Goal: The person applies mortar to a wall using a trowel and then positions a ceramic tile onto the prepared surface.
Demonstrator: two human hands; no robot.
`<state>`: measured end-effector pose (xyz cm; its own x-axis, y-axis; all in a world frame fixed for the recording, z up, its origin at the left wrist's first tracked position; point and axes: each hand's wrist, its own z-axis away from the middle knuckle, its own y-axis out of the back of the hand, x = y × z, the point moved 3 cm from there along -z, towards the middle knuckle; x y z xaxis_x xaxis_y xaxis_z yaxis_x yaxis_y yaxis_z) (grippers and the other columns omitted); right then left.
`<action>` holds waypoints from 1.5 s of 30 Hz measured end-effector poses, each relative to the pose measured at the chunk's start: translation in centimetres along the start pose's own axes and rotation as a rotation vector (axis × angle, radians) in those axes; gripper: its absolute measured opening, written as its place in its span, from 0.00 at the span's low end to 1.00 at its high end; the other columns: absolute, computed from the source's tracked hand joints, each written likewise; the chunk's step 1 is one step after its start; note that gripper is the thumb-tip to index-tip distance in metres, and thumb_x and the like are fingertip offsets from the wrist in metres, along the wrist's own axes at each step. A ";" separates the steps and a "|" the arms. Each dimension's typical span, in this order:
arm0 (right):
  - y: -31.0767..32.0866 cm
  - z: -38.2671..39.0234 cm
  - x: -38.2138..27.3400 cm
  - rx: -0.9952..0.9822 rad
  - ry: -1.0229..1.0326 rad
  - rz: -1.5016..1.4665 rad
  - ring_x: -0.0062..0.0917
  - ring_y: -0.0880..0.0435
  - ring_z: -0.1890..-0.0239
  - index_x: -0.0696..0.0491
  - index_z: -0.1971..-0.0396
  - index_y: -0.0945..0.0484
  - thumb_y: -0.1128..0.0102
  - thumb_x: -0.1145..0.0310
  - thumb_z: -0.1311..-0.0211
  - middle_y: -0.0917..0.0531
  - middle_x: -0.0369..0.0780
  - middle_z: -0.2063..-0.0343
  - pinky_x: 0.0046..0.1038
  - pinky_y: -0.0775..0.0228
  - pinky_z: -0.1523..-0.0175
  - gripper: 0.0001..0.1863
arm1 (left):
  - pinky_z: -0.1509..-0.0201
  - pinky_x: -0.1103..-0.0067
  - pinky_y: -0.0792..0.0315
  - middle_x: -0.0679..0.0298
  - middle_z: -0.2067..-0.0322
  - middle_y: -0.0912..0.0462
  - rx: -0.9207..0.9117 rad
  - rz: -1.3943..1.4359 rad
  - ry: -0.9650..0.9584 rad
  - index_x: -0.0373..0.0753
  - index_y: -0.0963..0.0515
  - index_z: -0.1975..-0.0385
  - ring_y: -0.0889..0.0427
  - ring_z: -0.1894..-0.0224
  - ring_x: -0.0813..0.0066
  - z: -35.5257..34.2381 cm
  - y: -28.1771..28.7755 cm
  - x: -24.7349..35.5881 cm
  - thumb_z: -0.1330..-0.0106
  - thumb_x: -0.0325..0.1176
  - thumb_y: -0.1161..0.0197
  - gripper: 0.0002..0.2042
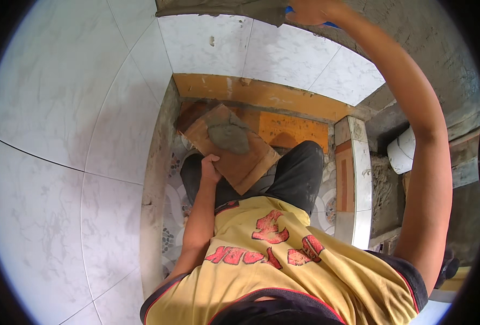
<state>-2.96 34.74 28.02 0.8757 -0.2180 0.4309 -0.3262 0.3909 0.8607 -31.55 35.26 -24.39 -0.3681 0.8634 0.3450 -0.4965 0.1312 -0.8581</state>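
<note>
My left hand point(211, 168) is closed on the near left edge of a square brown board point(253, 162), held tilted over my knees. A mound of wet grey mortar point(227, 137) sits on the board's upper part. At the top edge of the view, my right arm reaches up and forward. Its hand point(311, 12) is closed round a blue-handled tool point(289, 9); the tool's working face is not visible. Wet grey mortar point(224, 7) lies beside this hand, just above a row of white marbled tiles point(288, 49).
Large white tiles point(50, 108) cover the wall on my left. Below the front tiles runs an orange-brown ledge point(240, 86). A low tiled divider point(356, 168) stands at my right, with a white bucket point(402, 151) beyond it. Rough grey mortar covers the right wall point(440, 59).
</note>
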 end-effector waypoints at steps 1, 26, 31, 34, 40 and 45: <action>-0.4 0.4 0.4 0.007 -0.009 -0.014 0.45 0.15 0.63 0.62 0.65 0.15 0.48 0.54 0.37 0.13 0.51 0.66 0.48 0.27 0.56 0.24 | 0.38 0.60 0.25 0.51 0.52 0.19 -0.001 -0.005 0.000 0.29 0.26 0.49 0.20 0.46 0.50 0.0 0.0 0.1 0.52 0.28 0.45 0.26; -15.2 8.0 4.1 -0.004 0.219 -1.410 0.15 0.31 0.89 0.62 0.56 0.18 0.43 0.45 0.31 0.24 0.35 0.83 0.20 0.38 0.82 0.29 | 0.48 0.63 0.21 0.52 0.60 0.18 -0.174 -0.071 -0.060 0.31 0.23 0.54 0.17 0.56 0.54 2.5 -20.7 7.0 0.51 0.32 0.45 0.22; -15.6 8.5 4.0 -0.230 0.154 -1.246 0.17 0.30 0.89 0.61 0.61 0.16 0.42 0.44 0.34 0.26 0.36 0.86 0.22 0.39 0.83 0.30 | 0.50 0.63 0.19 0.51 0.61 0.18 -0.283 -0.117 0.006 0.30 0.24 0.53 0.17 0.60 0.53 4.8 -20.7 7.8 0.56 0.32 0.46 0.26; -15.4 8.0 5.4 -0.284 0.128 -1.112 0.19 0.30 0.89 0.60 0.62 0.15 0.40 0.44 0.36 0.26 0.37 0.87 0.24 0.39 0.83 0.29 | 0.49 0.64 0.19 0.51 0.61 0.18 -0.266 -0.097 0.007 0.29 0.24 0.52 0.17 0.60 0.53 5.4 -19.1 7.4 0.57 0.32 0.46 0.27; -13.6 5.3 6.0 -0.218 -0.010 -0.706 0.20 0.30 0.89 0.57 0.74 0.18 0.41 0.47 0.35 0.26 0.37 0.87 0.26 0.38 0.83 0.25 | 0.42 0.62 0.23 0.48 0.51 0.20 -0.172 -0.086 -0.083 0.28 0.27 0.45 0.19 0.50 0.50 4.1 -11.1 9.3 0.53 0.31 0.48 0.30; -12.4 4.1 -0.1 0.307 -0.066 -1.140 0.18 0.24 0.76 0.59 0.54 0.21 0.38 0.46 0.35 0.21 0.37 0.72 0.23 0.30 0.74 0.27 | 0.35 0.60 0.29 0.47 0.47 0.21 -0.111 -0.021 -0.100 0.27 0.29 0.43 0.21 0.45 0.49 5.1 -8.4 6.8 0.51 0.31 0.49 0.30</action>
<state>-0.45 26.28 18.44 0.6988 -0.3515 -0.6230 0.5520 -0.2888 0.7822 -33.88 37.59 -12.87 -0.4375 0.8078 0.3949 -0.4170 0.2068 -0.8851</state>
